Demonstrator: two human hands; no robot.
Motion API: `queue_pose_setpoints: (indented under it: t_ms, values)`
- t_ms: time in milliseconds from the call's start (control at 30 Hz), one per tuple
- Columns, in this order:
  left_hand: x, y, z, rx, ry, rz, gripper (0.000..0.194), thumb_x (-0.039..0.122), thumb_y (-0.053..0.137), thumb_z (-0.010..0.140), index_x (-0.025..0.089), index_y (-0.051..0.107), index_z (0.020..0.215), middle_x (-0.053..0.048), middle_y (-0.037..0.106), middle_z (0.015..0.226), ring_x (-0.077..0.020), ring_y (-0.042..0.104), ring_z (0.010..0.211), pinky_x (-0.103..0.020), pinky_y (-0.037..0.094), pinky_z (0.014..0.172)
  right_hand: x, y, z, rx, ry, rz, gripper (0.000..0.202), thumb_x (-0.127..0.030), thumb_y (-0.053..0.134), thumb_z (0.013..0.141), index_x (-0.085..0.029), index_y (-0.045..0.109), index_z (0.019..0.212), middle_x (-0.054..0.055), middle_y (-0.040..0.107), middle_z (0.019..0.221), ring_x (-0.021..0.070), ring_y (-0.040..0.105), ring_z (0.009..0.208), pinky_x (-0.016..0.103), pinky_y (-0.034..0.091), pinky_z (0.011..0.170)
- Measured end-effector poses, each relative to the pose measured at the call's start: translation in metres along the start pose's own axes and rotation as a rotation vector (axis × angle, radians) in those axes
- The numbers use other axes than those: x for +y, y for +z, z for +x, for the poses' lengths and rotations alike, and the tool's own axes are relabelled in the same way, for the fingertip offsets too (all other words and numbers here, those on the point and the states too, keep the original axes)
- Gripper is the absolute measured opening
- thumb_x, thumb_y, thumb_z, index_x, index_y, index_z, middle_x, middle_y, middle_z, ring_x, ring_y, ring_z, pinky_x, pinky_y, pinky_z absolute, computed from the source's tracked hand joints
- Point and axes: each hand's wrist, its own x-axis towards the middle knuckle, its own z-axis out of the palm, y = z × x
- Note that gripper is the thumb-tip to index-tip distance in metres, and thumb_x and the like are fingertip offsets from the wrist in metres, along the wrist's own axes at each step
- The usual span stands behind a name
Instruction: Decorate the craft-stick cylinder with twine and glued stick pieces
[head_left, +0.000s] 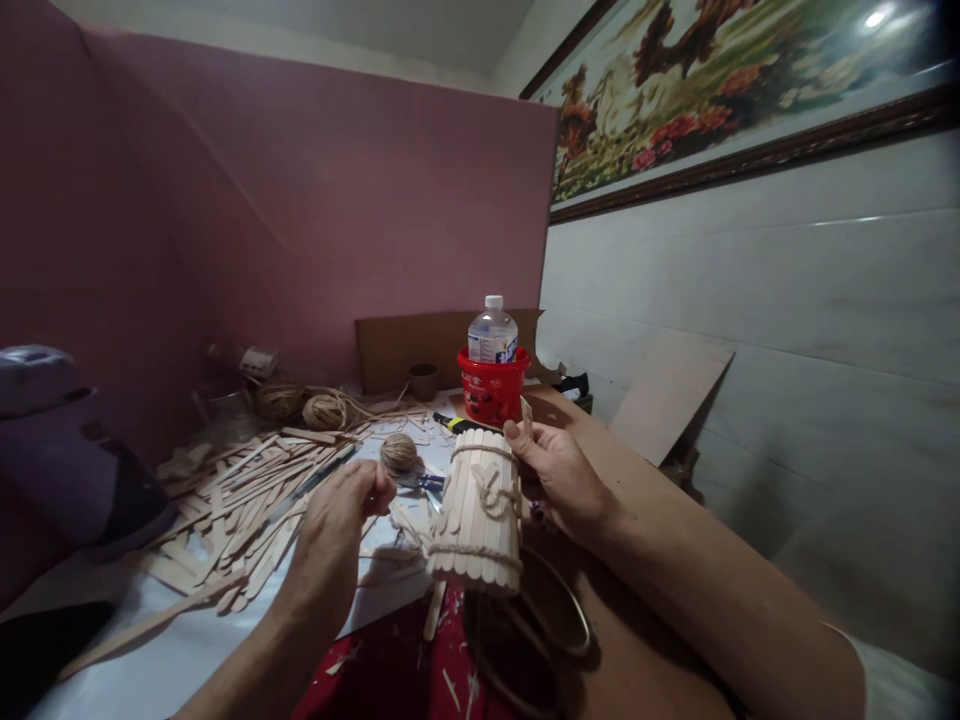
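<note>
A cylinder of pale craft sticks [474,510] is held up in front of me, slightly tilted. Twine circles it near the top and bottom, and a twine loop with small wood pieces decorates its side. My right hand [564,475] grips it from the right, thumb at the upper rim. A short piece of stick [526,414] stands up by that thumb and finger. My left hand [341,515] is apart from the cylinder, to its left, fingers curled closed; whatever they pinch, if anything, is hidden. Just beyond it lies a small ball of twine [399,454].
Loose craft sticks [251,510] heap on the left of the table. Behind are larger twine balls [325,409], a small brown pot [423,381], and a red tub [493,385] with a plastic bottle [493,330]. A yellow-black cutter [459,424] lies near the tub; scissors [430,482] are partly covered.
</note>
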Motion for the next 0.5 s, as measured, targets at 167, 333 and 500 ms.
queue_pose_setpoints:
  t_ms: [167, 333, 500]
  values:
    - [0.001, 0.002, -0.001, -0.064, -0.108, -0.038, 0.036, 0.034, 0.051, 0.081, 0.021, 0.040, 0.050, 0.004, 0.038, 0.049, -0.0137, 0.034, 0.053, -0.029, 0.030, 0.054, 0.000, -0.004, 0.006, 0.117, -0.159, -0.065, 0.045, -0.062, 0.066, 0.073, -0.020, 0.052, 0.069, -0.006, 0.044, 0.057, 0.0088, 0.035, 0.048, 0.024, 0.028, 0.045]
    - [-0.001, 0.003, -0.004, -0.029, -0.127, -0.110, 0.012, 0.025, 0.058, 0.074, 0.019, 0.060, 0.064, 0.003, 0.052, 0.056, -0.0138, 0.043, 0.056, -0.027, 0.035, 0.056, -0.004, -0.007, 0.006, 0.210, -0.281, -0.141, 0.041, -0.058, 0.066, 0.075, -0.020, 0.053, 0.065, -0.003, 0.046, 0.062, 0.0120, 0.038, 0.057, 0.026, 0.033, 0.053]
    - [-0.001, 0.007, -0.012, -0.093, -0.010, 0.017, 0.027, 0.046, 0.060, 0.081, 0.020, 0.069, 0.078, -0.004, 0.068, 0.084, -0.0212, 0.058, 0.084, -0.031, 0.044, 0.078, -0.006, -0.006, 0.004, 0.202, -0.339, -0.209, 0.037, -0.052, 0.063, 0.081, -0.020, 0.053, 0.065, -0.004, 0.045, 0.061, 0.0125, 0.037, 0.059, 0.026, 0.031, 0.054]
